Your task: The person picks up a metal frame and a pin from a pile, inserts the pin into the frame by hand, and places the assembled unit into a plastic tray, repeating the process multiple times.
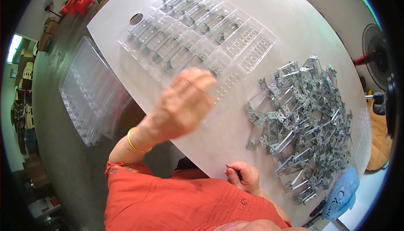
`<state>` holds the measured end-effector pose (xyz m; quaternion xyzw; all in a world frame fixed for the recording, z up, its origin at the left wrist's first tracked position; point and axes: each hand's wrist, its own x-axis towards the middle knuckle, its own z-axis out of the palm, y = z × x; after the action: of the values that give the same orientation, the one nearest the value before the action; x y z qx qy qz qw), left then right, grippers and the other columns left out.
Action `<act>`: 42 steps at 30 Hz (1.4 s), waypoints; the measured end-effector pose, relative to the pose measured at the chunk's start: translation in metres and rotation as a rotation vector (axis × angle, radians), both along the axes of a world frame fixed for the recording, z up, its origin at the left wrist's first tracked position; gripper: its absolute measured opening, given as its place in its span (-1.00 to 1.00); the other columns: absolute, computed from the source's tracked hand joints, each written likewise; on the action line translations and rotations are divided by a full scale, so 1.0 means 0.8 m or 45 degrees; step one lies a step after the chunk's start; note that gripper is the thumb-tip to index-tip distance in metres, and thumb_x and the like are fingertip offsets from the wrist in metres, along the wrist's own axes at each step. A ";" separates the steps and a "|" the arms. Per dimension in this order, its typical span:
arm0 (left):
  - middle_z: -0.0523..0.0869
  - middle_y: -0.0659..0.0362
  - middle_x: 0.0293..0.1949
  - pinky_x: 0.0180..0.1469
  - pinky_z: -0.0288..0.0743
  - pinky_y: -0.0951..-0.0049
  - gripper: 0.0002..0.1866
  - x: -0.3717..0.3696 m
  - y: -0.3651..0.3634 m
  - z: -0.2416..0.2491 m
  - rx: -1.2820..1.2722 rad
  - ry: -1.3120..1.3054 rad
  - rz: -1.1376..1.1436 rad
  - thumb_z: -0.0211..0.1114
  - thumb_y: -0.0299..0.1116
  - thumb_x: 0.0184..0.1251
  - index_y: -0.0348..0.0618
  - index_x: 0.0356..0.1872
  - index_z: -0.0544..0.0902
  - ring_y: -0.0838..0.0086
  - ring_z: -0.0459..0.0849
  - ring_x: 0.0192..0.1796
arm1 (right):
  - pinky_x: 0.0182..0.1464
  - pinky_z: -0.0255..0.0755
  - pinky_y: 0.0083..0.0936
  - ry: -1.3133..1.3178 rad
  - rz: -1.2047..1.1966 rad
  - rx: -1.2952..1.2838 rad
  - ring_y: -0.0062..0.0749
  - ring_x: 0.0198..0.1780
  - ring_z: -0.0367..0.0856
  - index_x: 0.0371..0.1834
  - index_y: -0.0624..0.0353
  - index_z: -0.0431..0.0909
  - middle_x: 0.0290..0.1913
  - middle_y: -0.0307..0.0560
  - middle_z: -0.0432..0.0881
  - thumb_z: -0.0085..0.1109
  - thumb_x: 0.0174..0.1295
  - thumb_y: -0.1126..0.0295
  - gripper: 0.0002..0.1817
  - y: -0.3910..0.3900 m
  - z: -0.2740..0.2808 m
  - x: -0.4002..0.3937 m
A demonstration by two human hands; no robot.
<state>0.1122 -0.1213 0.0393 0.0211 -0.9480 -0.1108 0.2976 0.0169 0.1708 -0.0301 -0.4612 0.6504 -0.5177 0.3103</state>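
My left hand [183, 100], smeared by motion, hangs over the near edge of a clear plastic tray [246, 54]. Its fingers look curled, but what they hold, if anything, cannot be made out. Most of the tray's slots hold grey metal bracket parts [174, 48], each with a long thin rod; the slots at its right end show only ribbed plastic. Near the table's front edge, close to my body, my right hand [245, 177] is closed around a thin dark object [239, 174], mostly hidden by the fingers. A large heap of similar metal brackets [303, 117] lies to its right.
A stack of clear plastic trays [90, 88] stands left of the white table [219, 134]. A blue plastic bag [341, 193] lies at the lower right, beside a dark tool handle [317, 208]. A fan [376, 56] stands beyond the right edge. Red stools [78, 4] are far left.
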 end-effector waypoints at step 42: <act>0.56 0.13 -0.63 -0.51 0.44 0.18 -0.74 -0.078 0.041 0.157 0.502 0.392 -0.941 0.36 -0.32 0.13 -0.11 -0.65 0.51 0.16 0.62 -0.56 | -0.40 0.55 -0.62 -0.212 -0.498 0.198 -0.64 -0.44 0.62 -0.09 0.25 0.59 -0.38 -0.17 0.73 0.33 0.40 0.56 -0.88 0.011 -0.049 0.030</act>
<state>0.0494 -0.0888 0.1653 -0.2797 -0.7972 -0.3903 0.3661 0.0409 0.1799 -0.0697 -0.2567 0.7375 -0.5527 0.2911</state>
